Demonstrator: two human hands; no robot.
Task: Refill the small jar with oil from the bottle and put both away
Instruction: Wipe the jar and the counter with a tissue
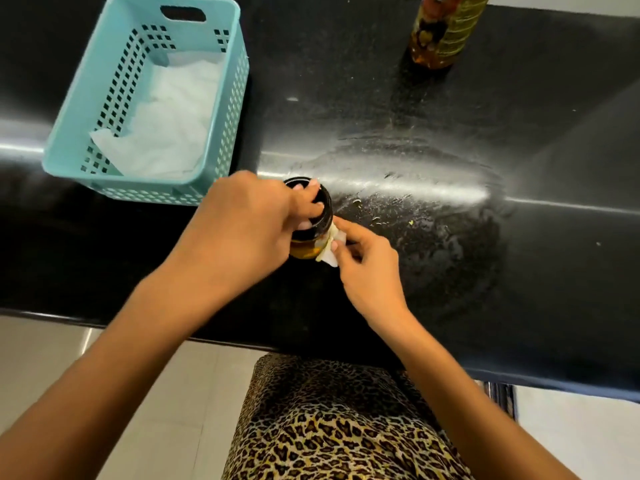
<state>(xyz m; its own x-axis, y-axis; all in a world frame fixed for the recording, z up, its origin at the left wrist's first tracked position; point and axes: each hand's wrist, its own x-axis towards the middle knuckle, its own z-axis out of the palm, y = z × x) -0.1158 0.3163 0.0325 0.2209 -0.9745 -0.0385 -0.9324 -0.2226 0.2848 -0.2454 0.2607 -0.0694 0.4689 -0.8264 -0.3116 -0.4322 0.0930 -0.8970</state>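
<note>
The small jar (306,247) stands on the black counter, yellow oil showing through its glass under a black lid (323,216). My left hand (242,223) grips the lid from above, fingers wrapped over its top. My right hand (367,261) presses a small crumpled white tissue (330,249) against the jar's right side. The oil bottle (445,27) with a yellow and orange label stands upright at the far edge of the counter, well apart from both hands.
A teal perforated basket (228,98) lined with white paper sits at the left of the counter (519,271). Smears and small droplets mark the counter right of the jar. The counter's front edge runs just below my forearms.
</note>
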